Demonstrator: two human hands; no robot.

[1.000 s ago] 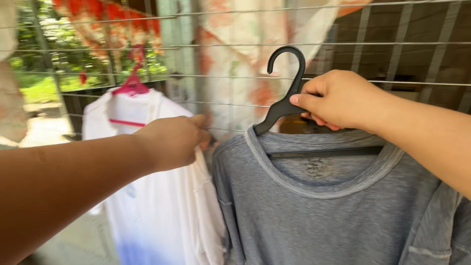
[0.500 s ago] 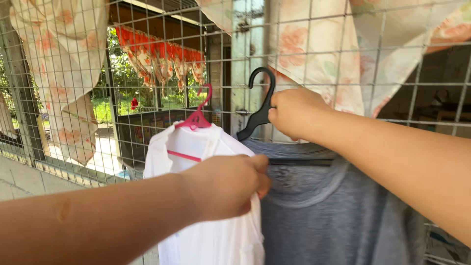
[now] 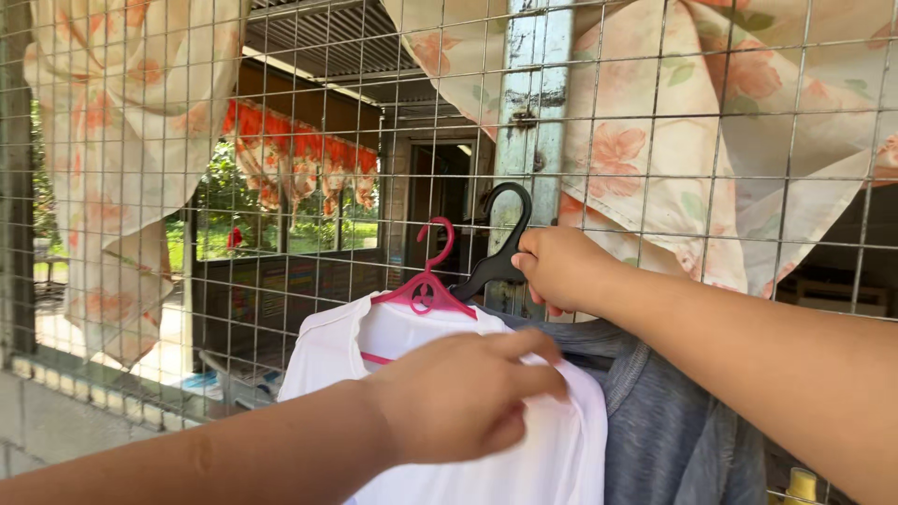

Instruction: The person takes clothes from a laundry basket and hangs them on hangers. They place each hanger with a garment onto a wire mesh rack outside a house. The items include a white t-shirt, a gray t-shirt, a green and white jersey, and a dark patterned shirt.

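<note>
Two garments hang against the wire mesh [image 3: 281, 112]; the right hand [image 3: 561, 269] pinches the black plastic hanger [image 3: 500, 245] at its stiff neck, the best hold, carrying a soft, light grey T-shirt [image 3: 673, 440]; the left hand [image 3: 463, 397], fingers loosely spread, touches the limp white shirt [image 3: 533, 458] on a pink hanger [image 3: 426, 288].

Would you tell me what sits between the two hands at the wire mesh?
In the head view, the pink plastic hanger carrying the white shirt sits between the left hand and the right hand, which grips the black plastic hanger.
</note>
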